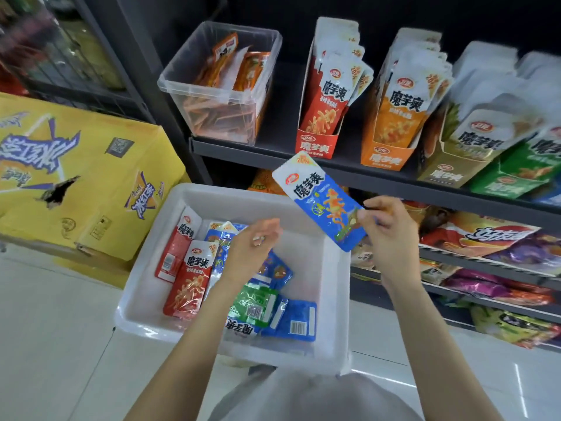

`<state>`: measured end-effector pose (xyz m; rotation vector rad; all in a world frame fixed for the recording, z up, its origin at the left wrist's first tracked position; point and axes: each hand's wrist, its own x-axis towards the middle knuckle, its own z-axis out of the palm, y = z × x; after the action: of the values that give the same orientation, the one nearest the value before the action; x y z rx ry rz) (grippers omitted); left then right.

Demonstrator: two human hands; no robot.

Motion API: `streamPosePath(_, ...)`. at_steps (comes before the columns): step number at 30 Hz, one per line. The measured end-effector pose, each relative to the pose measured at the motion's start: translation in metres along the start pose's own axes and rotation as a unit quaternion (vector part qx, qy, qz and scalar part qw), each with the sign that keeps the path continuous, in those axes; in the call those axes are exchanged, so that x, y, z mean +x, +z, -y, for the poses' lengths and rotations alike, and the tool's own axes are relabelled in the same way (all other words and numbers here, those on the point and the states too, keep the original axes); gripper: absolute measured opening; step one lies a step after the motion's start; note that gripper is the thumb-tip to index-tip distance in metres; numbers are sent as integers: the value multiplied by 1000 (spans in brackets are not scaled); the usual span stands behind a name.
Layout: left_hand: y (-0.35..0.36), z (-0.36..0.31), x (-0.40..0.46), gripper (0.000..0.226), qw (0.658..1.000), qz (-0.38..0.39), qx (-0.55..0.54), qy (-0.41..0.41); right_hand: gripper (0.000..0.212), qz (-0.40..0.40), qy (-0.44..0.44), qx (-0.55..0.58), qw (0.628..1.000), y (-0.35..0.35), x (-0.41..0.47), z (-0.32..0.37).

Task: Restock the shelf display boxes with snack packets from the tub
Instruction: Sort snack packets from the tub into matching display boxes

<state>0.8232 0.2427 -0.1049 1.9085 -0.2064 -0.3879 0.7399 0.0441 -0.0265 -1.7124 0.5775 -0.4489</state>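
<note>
Blue packet [322, 203] pinched at its lower end by right hand [388, 231], long axis slanting up-left toward shelf display boxes [315, 145] just above; left hand [253, 246] loose, empty, over tub [333, 287].

Blue snack packet [321, 205]: glossy plastic film. White tub [334, 287]: smooth, translucent matt plastic. Clear bin [212, 86]: transparent glossy plastic. Display boxes [315, 145]: printed cardboard. Shelf [349, 170]: dark matt metal. Yellow carton [91, 177]: corrugated cardboard, torn. Floor [45, 329]: glossy tile.
</note>
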Motion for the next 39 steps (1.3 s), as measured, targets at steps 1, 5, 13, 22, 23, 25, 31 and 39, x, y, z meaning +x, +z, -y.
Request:
streamPosePath(1,8,-17,-7,30,996,23,-87,9,15,11,33,67,997,-3,-4,-4)
streamPosePath(5,48,-67,-24,36,980,107,-158,53,26,30,101,170,980,-15,-16,-21)
streamPosePath(13,123,-108,-12,31,957,203,62,195,26,-36,12,87,995,-98,-17,-26)
streamPosePath(22,252,-171,4,35,855,125,197,463,15,-279,-79,78,954,-255,10,-24)
streamPosePath(23,265,-174,9,36,841,121,215,482,14,-312,-104,75,941,-270,19,-19)
streamPosePath(25,288,-183,18,40,819,124,249,502,12,-350,-145,77,922,-293,42,-13)
streamPosePath(31,338,-204,41,56,779,140,367,489,11,-295,-190,-64,934,-311,114,-22)
streamPosePath(39,347,-205,43,58,791,123,369,472,20,-278,-207,-340,874,-301,139,-39)
